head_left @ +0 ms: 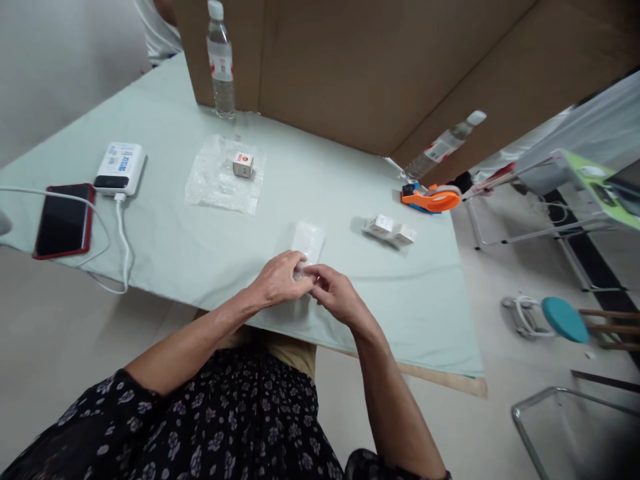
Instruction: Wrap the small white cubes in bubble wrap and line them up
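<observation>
Left hand: our left hand rests at the near edge of the table, knuckles up, its fingers curled together onto a small clear piece.
Right hand: our right hand meets it from the other side, its fingertips pinched on the same piece, so both hands touch there.
Clear piece: it sits between the two sets of fingertips, low over the pale green cloth and mostly hidden by them.
White packet: a flat white packet lies on the table just beyond the fingertips. We cannot tell whether the clear piece is part of it.
To the right: two small white boxes lie side by side, and further back, at the table's edge, is an orange tape dispenser with a tilted bottle behind it.
To the left: a clear plastic bag lies flat with a small box on it. Well apart from our hands are a white power bank, its cable and a red-cased phone.
Back of the table: an upright water bottle stands against a cardboard wall.
Floor: a stool with a teal seat stands off to the right.
</observation>
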Available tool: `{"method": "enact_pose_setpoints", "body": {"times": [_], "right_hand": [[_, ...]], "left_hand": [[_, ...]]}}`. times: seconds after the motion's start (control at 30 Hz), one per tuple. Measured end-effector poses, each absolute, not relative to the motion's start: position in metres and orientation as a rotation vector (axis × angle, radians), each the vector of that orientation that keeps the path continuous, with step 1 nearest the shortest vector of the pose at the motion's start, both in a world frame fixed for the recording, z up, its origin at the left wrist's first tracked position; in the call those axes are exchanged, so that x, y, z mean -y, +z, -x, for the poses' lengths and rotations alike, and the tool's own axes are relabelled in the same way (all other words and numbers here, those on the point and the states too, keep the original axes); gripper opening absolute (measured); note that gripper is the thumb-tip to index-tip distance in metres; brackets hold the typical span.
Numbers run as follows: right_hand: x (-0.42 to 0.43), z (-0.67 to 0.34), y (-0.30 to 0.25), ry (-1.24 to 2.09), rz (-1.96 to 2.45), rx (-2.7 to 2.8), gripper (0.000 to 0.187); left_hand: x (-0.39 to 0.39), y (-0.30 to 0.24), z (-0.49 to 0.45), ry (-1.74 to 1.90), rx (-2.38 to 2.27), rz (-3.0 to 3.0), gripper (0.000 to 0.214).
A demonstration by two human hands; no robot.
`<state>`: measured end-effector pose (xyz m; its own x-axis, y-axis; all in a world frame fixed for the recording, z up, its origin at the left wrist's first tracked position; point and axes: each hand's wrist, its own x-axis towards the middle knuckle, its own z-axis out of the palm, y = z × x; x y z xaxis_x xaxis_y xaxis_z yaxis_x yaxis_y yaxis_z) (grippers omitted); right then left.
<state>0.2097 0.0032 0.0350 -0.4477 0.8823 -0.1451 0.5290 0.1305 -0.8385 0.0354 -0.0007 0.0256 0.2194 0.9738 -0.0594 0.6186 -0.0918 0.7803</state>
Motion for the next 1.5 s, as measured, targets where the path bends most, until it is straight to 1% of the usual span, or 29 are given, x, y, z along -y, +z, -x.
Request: {"method": "enact_pose_setpoints", "body": {"times": [0.07, 0.13, 0.23, 0.43, 0.6, 0.7, 0.77, 0.9, 0.97, 1.03, 1.13, 1.23, 1.3, 1.43, 1.5], "right_hand": [[-0.004, -0.207, 0.034, 1.04, 1.397, 2.148, 0.031], [-0.004, -0.205, 0.034, 0.943, 1.426, 2.212, 0.031], [-0.003, -0.204, 0.036, 0.905, 1.45, 2.256, 0.03], [-0.008, -0.217, 0.042, 0.918, 1.37, 2.255, 0.03], [-0.021, -0.226, 0.035, 0.789, 1.356, 2.112, 0.024], [-0.028, -0.223, 0.025, 0.735, 1.368, 2.081, 0.025], [-0.031, -0.219, 0.018, 0.713, 1.368, 2.076, 0.026], [-0.035, -0.215, 0.009, 0.667, 1.378, 2.121, 0.026], [-0.038, -0.214, 0.007, 0.644, 1.401, 2.143, 0.025], [-0.04, -0.215, 0.006, 0.657, 1.404, 2.143, 0.025], [-0.043, -0.218, 0.005, 0.709, 1.392, 2.079, 0.025], [-0.047, -0.222, 0.002, 0.702, 1.442, 1.939, 0.025], [-0.052, -0.225, 0.0, 0.727, 1.532, 1.823, 0.03], [-0.069, -0.222, -0.004, 0.973, 1.691, 1.672, 0.057], [-0.079, -0.217, -0.007, 1.082, 1.698, 1.636, 0.061]], "left_hand": [[-0.001, 0.023, -0.037, 0.66, -1.511, -1.744, 0.037], [-0.002, 0.02, -0.039, 0.671, -1.515, -1.756, 0.034], [-0.003, 0.014, -0.037, 0.677, -1.475, -1.783, 0.031], [-0.003, 0.007, -0.034, 0.694, -1.474, -1.829, 0.034], [-0.006, 0.015, -0.035, 0.593, -1.499, -1.878, 0.022], [-0.007, 0.019, -0.036, 0.531, -1.504, -1.901, 0.02], [-0.006, 0.02, -0.036, 0.526, -1.505, -1.896, 0.024], [-0.002, 0.018, -0.035, 0.62, -1.446, -1.949, 0.047], [0.0, 0.021, -0.034, 0.613, -1.408, -2.01, 0.053], [0.0, 0.025, -0.034, 0.533, -1.414, -2.046, 0.05], [-0.002, 0.03, -0.034, 0.41, -1.45, -2.039, 0.039], [-0.005, 0.03, -0.034, 0.39, -1.452, -2.002, 0.035], [-0.007, 0.028, -0.034, 0.411, -1.442, -1.989, 0.036], [-0.008, 0.025, -0.034, 0.422, -1.442, -1.981, 0.033], [-0.008, 0.027, -0.035, 0.402, -1.458, -1.97, 0.029]]}}
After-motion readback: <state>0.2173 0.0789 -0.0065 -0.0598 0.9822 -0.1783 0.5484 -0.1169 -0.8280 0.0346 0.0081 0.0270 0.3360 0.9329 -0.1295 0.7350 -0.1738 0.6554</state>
